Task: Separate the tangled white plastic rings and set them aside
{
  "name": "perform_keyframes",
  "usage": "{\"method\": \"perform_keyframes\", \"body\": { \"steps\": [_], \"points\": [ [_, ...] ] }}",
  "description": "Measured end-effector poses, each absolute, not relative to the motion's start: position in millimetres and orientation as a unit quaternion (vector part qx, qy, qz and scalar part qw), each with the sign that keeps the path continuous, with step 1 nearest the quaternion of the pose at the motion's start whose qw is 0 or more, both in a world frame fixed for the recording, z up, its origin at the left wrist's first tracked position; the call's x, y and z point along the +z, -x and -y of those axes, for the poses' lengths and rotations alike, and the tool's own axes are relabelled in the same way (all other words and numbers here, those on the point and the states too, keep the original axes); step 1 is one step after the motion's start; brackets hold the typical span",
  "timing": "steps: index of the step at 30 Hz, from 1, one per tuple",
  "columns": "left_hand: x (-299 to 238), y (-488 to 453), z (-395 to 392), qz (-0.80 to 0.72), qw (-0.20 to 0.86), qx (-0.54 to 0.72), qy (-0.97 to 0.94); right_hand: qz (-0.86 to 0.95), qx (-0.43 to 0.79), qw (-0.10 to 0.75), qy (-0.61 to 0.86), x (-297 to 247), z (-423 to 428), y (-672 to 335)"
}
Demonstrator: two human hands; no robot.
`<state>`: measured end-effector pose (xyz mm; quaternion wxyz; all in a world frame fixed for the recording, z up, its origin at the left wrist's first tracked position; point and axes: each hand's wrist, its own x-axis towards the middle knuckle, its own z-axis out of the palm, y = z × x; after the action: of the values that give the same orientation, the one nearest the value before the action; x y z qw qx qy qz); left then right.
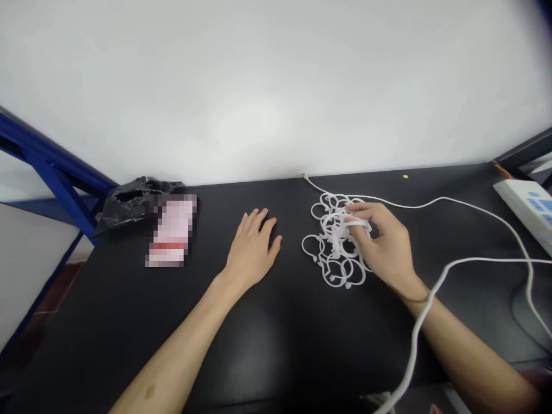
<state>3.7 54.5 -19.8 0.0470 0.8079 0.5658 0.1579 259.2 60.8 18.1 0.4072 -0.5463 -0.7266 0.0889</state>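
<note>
Several thin white plastic rings, each with a small knob-like end, lie in a tangled pile [334,250] on the black tabletop [267,339]. At the right side of the pile, my right hand [386,244] pinches a white ring [361,223] between thumb and fingers. That ring is partly covered by the fingers and sits just over the others; whether it touches them I cannot tell. My left hand [250,250] rests palm down on the table, fingers spread, holding nothing. It is left of the pile and apart from it.
A black plastic bag [133,201] and a blurred-out pink packet [175,230] lie at the left. White cables [444,199] cross the right side, one passing over my right forearm. A white box with blue markings [528,210] stands far right. A white wall [259,86] rises behind.
</note>
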Motion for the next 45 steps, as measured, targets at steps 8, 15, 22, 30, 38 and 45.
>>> {"method": "perform_keyframes", "body": {
  "steps": [8,15,22,30,38,45],
  "points": [
    [-19.3,-3.2,-54.2,-0.568,0.049,0.151,-0.808,0.666,0.081,0.423,0.609,19.4,-68.1,-269.9],
    [-20.2,-3.5,-54.4,-0.565,0.038,0.158,-0.809,0.700,0.131,0.379,0.591,17.0,-70.3,-275.7],
    [-18.8,-4.0,-54.0,-0.568,0.055,0.149,-0.808,0.677,0.105,0.391,0.615,15.8,-70.4,-274.3],
    [-17.2,-4.8,-53.6,-0.567,0.052,0.154,-0.808,0.758,0.047,0.295,0.580,4.5,-68.4,-269.5],
    [-15.4,-5.6,-53.8,-0.569,0.046,0.134,-0.810,0.803,0.009,0.217,0.555,1.0,-63.5,-264.6],
    [-15.2,-5.8,-53.2,-0.574,0.042,0.124,-0.809,0.819,0.011,0.132,0.558,2.0,-60.8,-261.8]
  ]
}}
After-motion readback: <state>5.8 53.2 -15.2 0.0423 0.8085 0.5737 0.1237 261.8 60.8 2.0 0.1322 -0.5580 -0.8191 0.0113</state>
